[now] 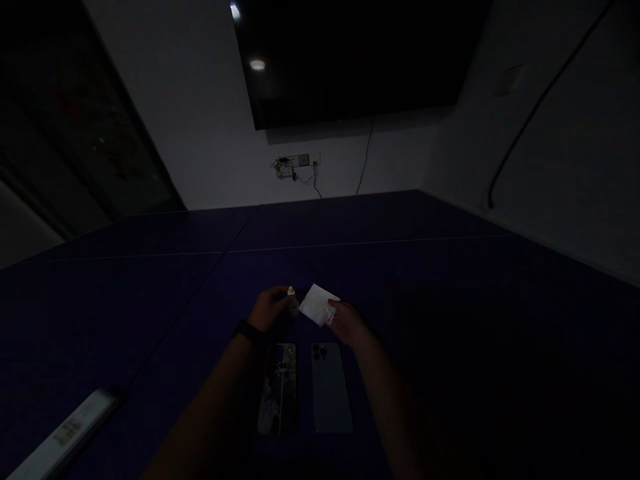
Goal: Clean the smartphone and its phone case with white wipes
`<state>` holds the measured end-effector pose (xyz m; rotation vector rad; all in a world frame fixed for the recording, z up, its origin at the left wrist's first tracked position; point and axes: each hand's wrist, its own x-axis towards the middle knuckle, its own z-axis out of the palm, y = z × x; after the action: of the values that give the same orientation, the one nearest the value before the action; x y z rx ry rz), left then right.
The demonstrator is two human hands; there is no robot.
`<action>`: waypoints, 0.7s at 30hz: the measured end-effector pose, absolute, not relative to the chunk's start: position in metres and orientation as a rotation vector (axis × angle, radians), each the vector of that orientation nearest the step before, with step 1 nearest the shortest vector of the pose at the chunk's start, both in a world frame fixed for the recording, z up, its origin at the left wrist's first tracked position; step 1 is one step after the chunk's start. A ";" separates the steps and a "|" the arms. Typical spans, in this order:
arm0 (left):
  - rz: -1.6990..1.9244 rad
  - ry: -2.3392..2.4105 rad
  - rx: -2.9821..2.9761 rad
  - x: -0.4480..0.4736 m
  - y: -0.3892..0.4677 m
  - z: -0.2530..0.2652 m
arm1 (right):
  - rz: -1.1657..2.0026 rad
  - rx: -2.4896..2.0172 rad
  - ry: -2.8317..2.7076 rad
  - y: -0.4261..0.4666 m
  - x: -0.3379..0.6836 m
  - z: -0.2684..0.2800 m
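Between the thumb and fingers of my left hand (269, 308) is a small white bottle (293, 307), held upright with its narrow tip up. My right hand (346, 321) pinches a folded white tissue (318, 304) by its right edge, close beside the bottle. Nearer to me, a phone (331, 390) lies back up with its camera lenses at the top left. To its left rests a phone case (279, 389) with a dark picture on it and a camera cut-out. The scene is dim, so fine detail is hard to see.
The dark blue table (165, 287) has thin seams across it. A long white box (67, 437) lies at the lower left. Beyond the table, sockets (300, 161) with cables sit on the wall under a large black screen (355, 60).
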<state>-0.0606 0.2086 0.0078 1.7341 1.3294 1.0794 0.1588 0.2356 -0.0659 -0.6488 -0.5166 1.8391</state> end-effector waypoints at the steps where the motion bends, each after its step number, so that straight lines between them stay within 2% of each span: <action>1: 1.120 1.331 1.722 -0.060 0.208 0.011 | 1.845 -0.647 -0.520 0.236 0.159 -0.066; 11: 1.447 1.324 1.616 -0.051 0.202 0.047 | 1.856 -0.656 -0.509 0.235 0.161 -0.063; 21: 1.482 1.249 1.629 -0.022 0.201 0.081 | 1.883 -0.651 -0.552 0.237 0.162 -0.064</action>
<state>-0.0220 0.2007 0.0806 1.6295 1.2487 1.4819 0.1617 0.2366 -0.0638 -0.6514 -0.5522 1.8827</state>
